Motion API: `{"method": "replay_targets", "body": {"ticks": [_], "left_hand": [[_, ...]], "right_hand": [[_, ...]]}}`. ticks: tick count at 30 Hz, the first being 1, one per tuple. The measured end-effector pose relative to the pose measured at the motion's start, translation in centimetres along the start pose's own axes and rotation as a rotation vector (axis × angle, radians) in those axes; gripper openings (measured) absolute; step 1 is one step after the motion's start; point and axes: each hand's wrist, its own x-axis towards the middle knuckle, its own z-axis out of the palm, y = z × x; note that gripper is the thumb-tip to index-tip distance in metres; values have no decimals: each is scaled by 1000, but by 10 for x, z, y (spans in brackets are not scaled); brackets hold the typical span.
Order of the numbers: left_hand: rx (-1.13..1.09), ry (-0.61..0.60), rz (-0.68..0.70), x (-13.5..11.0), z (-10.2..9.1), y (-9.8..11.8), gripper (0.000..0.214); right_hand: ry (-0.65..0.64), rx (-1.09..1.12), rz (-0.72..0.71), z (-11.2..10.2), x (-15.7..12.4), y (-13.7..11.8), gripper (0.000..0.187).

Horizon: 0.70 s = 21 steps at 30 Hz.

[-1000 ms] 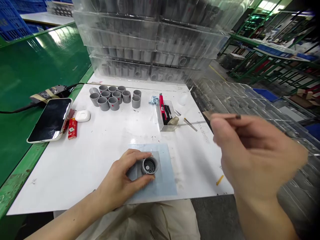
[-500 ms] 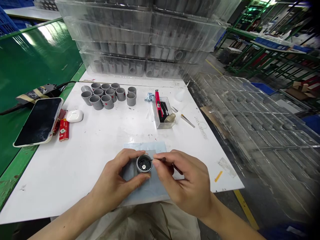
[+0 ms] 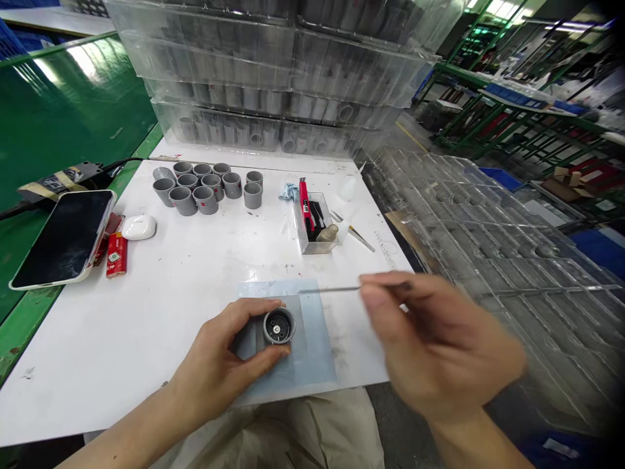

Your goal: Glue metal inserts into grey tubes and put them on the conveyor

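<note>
The person's left hand (image 3: 219,355) sits near the front edge of the white table (image 3: 122,339), its fingers (image 3: 244,312) closed around a grey plastic cylinder (image 3: 279,327) with the thumb along the cylinder's near side. The cylinder is near the middle of that edge on a pale blue mat (image 3: 317,345). Its long axis stands roughly upright, with the open end facing up to show a dark insert with a small pale centre.

The right hand (image 3: 439,345), blurred and out beyond the table's front right corner, pinches a thin metal pick (image 3: 336,288) between thumb and fingers (image 3: 385,286). The shaft runs nearly level toward the left, and its tip is just above and to the right of the cylinder's mouth, apart from it. The left hand touches the cylinder; the right hand is well away, with only the pick's tip near.

Toward the far edge stand rows of similar grey cylinders (image 3: 205,189). Near the far right is a clear plastic box (image 3: 317,241) holding a red-handled tool, with tweezers (image 3: 361,239) beside it. A smartphone (image 3: 61,238) lies at the left edge.
</note>
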Motion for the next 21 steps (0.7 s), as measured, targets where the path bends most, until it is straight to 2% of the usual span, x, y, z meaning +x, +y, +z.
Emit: {"method": "replay_targets", "body": {"ticks": [3,5,9,12,14,16,18,20,21], "left_hand": [[24,-9,55,-2,0,-3,41],[36,-8,78,-4,0,-5,42],[76,-35,171,-3,0,-6,45],[99,-65,278,-2,1,-5,49],[102,-88,328,-2,1,-4,51],[99,-100,351,-1,1,-3,53],[96,-101,355,-1,1,-3,55],[94,-104,347,-1,1,-3,57],[88,-102,350,-1,1,-3,57]], "right_hand": [[247,-106,-22,-3,29,23,4],[276,-151,-19,0,47,40,12],[139,-277,1,8,64,62,15],[-90,-409,72,13,68,67,14],[-173,-427,109,13,71,67,14],[-100,-364,97,8,73,63,14],[74,-249,51,0,71,52,14],[229,-160,26,-10,61,35,14],[242,-132,28,-16,53,25,14]]}}
